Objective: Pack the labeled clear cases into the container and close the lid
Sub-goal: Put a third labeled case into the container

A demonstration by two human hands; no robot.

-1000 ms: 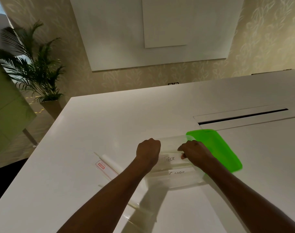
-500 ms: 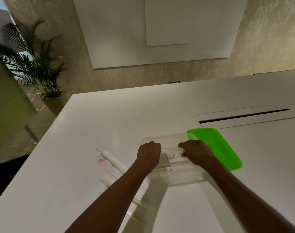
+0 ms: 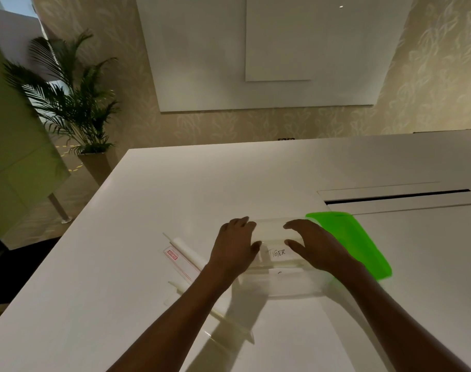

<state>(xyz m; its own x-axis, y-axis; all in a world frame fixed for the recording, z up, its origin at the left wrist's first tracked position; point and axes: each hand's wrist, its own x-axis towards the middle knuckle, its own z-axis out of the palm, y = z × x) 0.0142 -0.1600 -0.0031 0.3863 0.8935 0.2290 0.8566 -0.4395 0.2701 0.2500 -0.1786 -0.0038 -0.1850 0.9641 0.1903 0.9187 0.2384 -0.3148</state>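
Observation:
A clear container [image 3: 288,289] stands on the white table in front of me. Inside it lies a clear case labeled TIGER [image 3: 276,254], flat. Just below it a second clear case [image 3: 281,273] shows only the top of its label. My left hand [image 3: 234,249] rests at the TIGER case's left end and my right hand [image 3: 318,247] at its right end. On both hands the fingers are spread over the case's far edge and the thumbs lie on top. The bright green lid [image 3: 352,242] lies flat on the table, right of the container.
Left of the container lie more clear cases, one with a red label [image 3: 172,255] and another [image 3: 229,328] partly under my left forearm. A dark slot [image 3: 395,196] runs across the table at the back right. A potted palm [image 3: 68,103] stands beyond the table's left edge.
Both hands were closed like fists on the TIGER case; now their fingers have spread apart over it. The case sits a little lower in the container.

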